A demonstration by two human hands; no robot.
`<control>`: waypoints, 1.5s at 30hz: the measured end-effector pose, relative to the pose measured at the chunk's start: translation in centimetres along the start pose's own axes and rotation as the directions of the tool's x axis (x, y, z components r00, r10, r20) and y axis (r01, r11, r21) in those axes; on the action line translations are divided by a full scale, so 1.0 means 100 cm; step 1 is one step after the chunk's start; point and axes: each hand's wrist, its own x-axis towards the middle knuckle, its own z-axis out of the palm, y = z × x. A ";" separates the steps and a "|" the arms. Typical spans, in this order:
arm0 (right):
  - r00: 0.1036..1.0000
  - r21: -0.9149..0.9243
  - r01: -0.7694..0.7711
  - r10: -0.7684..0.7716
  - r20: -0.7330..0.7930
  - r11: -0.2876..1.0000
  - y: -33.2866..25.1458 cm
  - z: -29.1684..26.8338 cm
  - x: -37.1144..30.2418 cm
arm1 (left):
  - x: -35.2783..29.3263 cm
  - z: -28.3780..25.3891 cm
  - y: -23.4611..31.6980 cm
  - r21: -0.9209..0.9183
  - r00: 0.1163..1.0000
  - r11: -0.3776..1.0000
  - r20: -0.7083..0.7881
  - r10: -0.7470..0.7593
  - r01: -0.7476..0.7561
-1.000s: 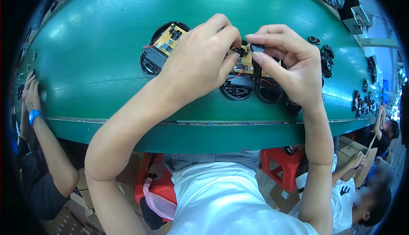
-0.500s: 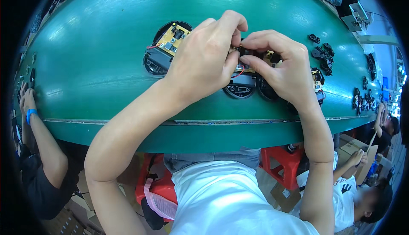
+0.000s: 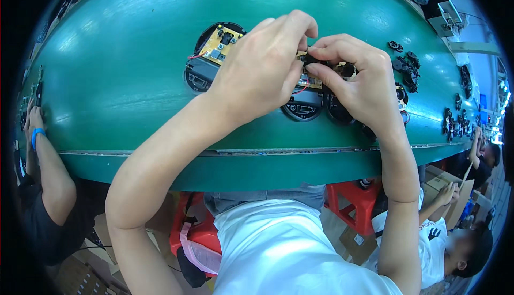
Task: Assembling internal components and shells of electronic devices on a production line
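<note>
Both my hands meet over a round black housing [image 3: 302, 110] with a yellow circuit board [image 3: 310, 82] and red wires inside. The thumb and forefinger of my right hand [image 3: 358, 73] pinch a small black part [image 3: 310, 59] above the board. My left hand [image 3: 262, 65] is closed beside it, its fingertips bent together; what they hold is hidden. Left of my hands lies a similar black housing [image 3: 199, 81], with its yellow board [image 3: 220, 46] and a red wire showing. More such housings sit partly under my right hand, among them a black one [image 3: 338, 112].
Small black wheel-like parts [image 3: 409, 70] lie to the right on the green table [image 3: 123, 81], with several more dark parts [image 3: 455, 123] beyond. A co-worker's arm [image 3: 51, 161] reaches the table at left. Another person [image 3: 441, 247] sits at right near a red stool [image 3: 356, 206].
My hands have shifted slightly to the right. The black part between my right fingertips shows more plainly now. The view has moved a little.
</note>
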 end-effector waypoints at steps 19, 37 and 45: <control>0.999 0.080 -0.036 0.037 -0.013 0.996 0.018 -0.002 0.003 | 0.008 -0.007 0.012 -0.007 0.985 0.985 -0.002 -0.170 0.170; 0.885 0.098 -0.402 0.359 0.296 0.910 0.015 -0.012 0.013 | 0.003 0.000 0.015 -0.032 0.983 0.982 -0.012 -0.185 0.185; 0.899 0.108 -0.358 0.311 0.310 0.927 0.026 -0.022 0.013 | 0.002 0.007 0.010 -0.002 0.993 0.995 -0.061 -0.100 0.100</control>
